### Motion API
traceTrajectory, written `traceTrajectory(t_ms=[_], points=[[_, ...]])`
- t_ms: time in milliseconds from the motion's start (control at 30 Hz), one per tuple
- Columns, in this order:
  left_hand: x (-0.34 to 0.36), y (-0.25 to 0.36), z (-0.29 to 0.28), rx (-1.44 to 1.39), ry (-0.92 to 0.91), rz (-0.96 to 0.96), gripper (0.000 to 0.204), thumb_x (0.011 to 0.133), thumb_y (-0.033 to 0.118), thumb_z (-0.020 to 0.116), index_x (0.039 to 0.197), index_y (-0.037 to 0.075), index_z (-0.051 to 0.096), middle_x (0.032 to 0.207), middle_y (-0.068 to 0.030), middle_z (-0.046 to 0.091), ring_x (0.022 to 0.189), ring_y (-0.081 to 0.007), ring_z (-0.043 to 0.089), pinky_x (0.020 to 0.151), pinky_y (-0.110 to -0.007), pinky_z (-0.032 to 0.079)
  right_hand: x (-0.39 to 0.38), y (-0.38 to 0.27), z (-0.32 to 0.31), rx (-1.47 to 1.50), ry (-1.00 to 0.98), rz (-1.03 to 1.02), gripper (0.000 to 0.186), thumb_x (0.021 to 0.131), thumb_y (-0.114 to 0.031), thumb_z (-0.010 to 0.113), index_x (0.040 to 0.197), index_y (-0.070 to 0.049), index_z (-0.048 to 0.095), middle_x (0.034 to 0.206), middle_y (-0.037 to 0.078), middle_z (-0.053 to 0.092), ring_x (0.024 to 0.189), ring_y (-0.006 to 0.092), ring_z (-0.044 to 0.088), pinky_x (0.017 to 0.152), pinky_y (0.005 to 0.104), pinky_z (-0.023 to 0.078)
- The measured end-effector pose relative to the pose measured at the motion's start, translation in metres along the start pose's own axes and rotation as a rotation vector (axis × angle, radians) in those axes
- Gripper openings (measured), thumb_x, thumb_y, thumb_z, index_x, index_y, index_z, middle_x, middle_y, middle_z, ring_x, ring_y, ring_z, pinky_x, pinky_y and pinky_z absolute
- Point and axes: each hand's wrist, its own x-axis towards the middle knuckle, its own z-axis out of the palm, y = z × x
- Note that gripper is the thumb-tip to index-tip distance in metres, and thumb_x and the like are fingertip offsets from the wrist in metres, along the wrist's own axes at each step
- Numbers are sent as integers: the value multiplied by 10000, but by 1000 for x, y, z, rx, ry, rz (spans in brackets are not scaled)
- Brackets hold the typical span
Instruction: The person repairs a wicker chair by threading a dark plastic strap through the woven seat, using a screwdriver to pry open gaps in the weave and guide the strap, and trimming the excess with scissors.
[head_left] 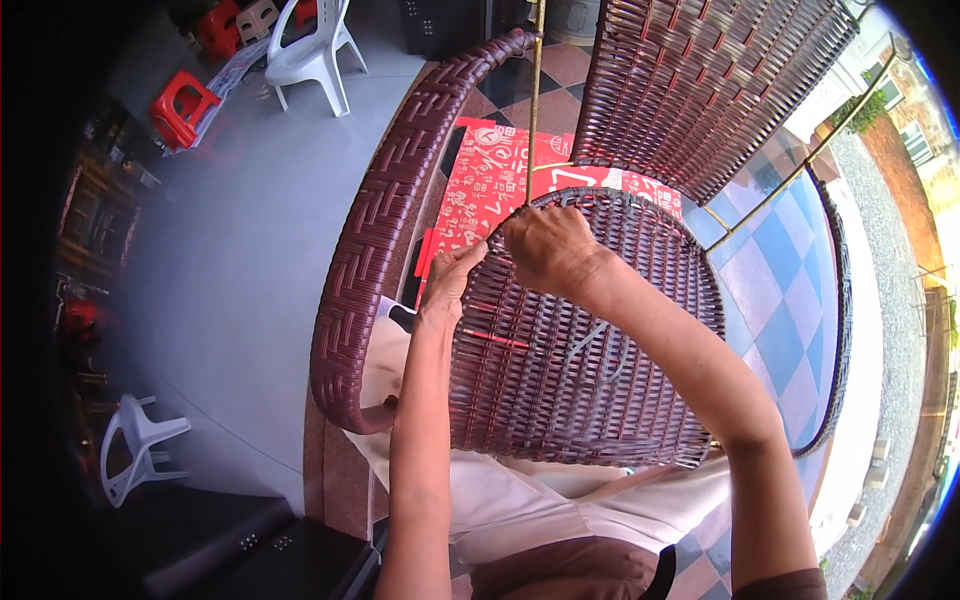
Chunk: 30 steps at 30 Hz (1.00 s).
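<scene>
Left hand point(452, 285) pinching rim of woven seat point(560, 385), fingers narrow; right hand point(550, 246) fisted at same edge, cannot tell what it grips; braided armrest point(378, 210) to left

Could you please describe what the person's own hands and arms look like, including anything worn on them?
The left hand and right hand are without gloves, and no watch or bracelet shows at either wrist. Both forearms are uncovered. A dark brown sleeve shows on the right upper arm; no left sleeve is in view.
</scene>
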Motion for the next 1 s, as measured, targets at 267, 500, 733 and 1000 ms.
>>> traceTrajectory(t_ms=[267,500,733,1000], points=[[-11,10,8,-80,-40,-30,186,837,156,609,877,-23,640,758,-55,642,610,-110,603,535,-227,504,-19,11,8,67,55,38,64,684,-77,512,684,-45,567,666,146,608,654,307,621,568,411,495],[-4,6,0,-64,-91,-61,184,842,150,599,896,-22,637,764,-61,645,616,-119,611,542,-234,508,-13,2,7,33,17,60,128,695,-139,601,752,-25,603,737,158,628,681,287,642,602,377,517],[-5,6,1,-80,-49,-56,188,837,152,605,894,-24,635,761,-59,643,623,-124,613,553,-240,510,-17,0,7,47,82,10,118,736,-73,469,672,-32,559,650,166,599,607,302,623,538,411,497],[-1,4,-5,-92,-134,-81,198,817,169,636,937,11,636,850,-56,650,723,-127,628,641,-247,521,-10,0,11,25,-47,45,130,699,-150,613,757,-35,598,733,142,630,682,278,642,591,369,517]])
